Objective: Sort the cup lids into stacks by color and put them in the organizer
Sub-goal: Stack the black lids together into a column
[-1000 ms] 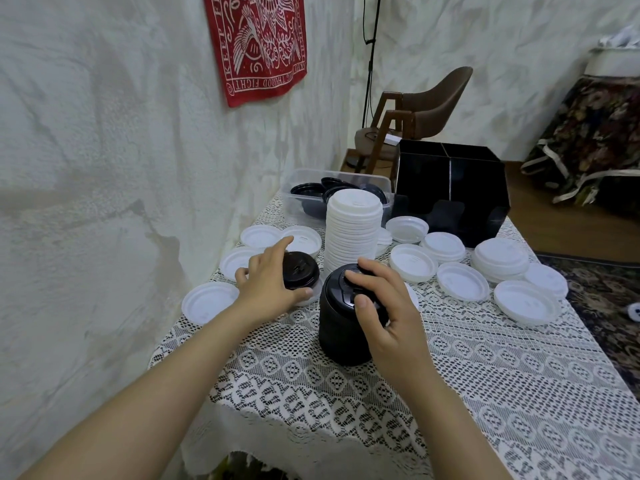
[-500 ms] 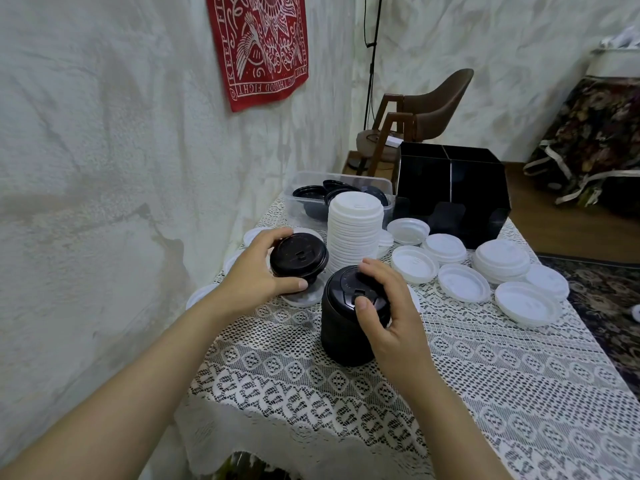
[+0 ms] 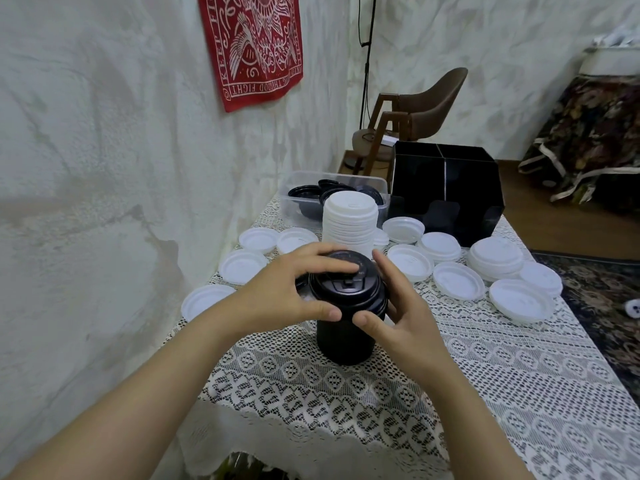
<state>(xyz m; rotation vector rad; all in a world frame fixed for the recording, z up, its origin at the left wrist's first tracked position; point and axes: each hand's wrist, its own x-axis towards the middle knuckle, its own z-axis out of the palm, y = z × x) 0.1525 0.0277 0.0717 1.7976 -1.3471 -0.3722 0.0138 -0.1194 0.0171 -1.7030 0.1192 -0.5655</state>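
Note:
A stack of black lids (image 3: 346,336) stands on the lace-covered table (image 3: 485,393). My left hand (image 3: 287,292) holds a black lid (image 3: 348,289) on top of that stack, fingers over its top and thumb at its front rim. My right hand (image 3: 398,313) steadies the stack's top from the right, thumb and fingers curled round it. Behind stands a tall stack of white lids (image 3: 349,220). Several loose white lids (image 3: 457,280) lie scattered around. The black organizer (image 3: 446,188) stands at the back.
A clear plastic tub (image 3: 294,199) holding black lids sits behind the white stack, next to the wall on the left. A short white pile (image 3: 495,259) lies at the right. Beyond the table are a brown chair (image 3: 426,109) and a patterned rug (image 3: 606,299).
My left hand carried the black lid from the left over to the black stack and set it on top. My right hand shifted to the stack's right side.

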